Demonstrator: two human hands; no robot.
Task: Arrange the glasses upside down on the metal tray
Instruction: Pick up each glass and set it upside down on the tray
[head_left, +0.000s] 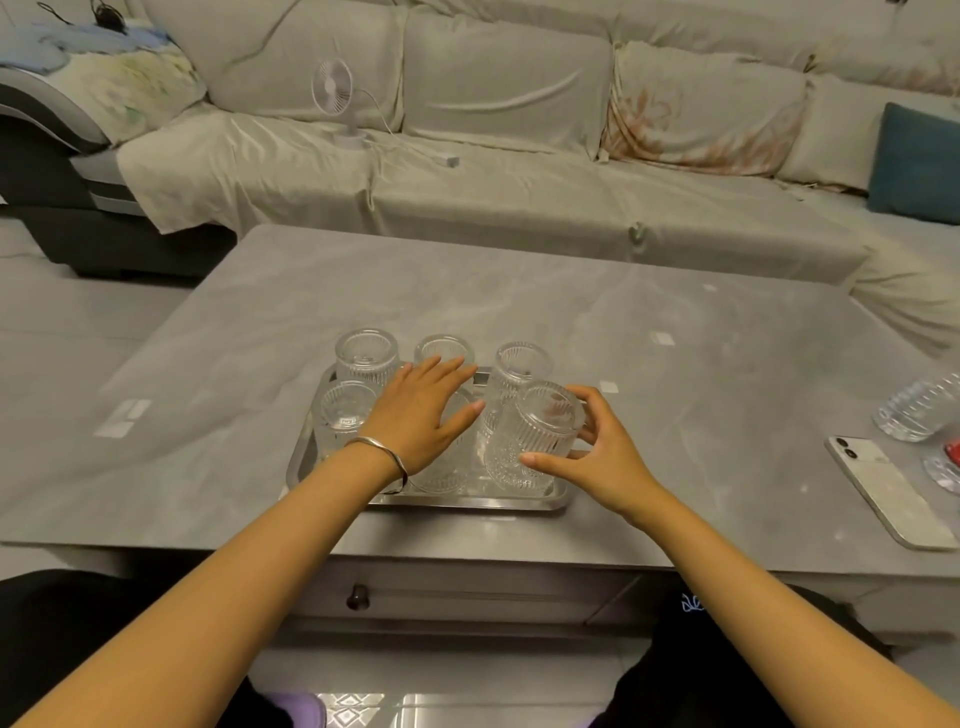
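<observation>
Grey marble table before draped sofa; right hand around glass, left hand spread flat.

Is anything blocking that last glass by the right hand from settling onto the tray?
Nothing visible blocks it. The right hand has the tilted glass over the metal tray's near right corner. The neighbouring glass under the flat left hand sits close beside it, so the fit looks snug.
</observation>
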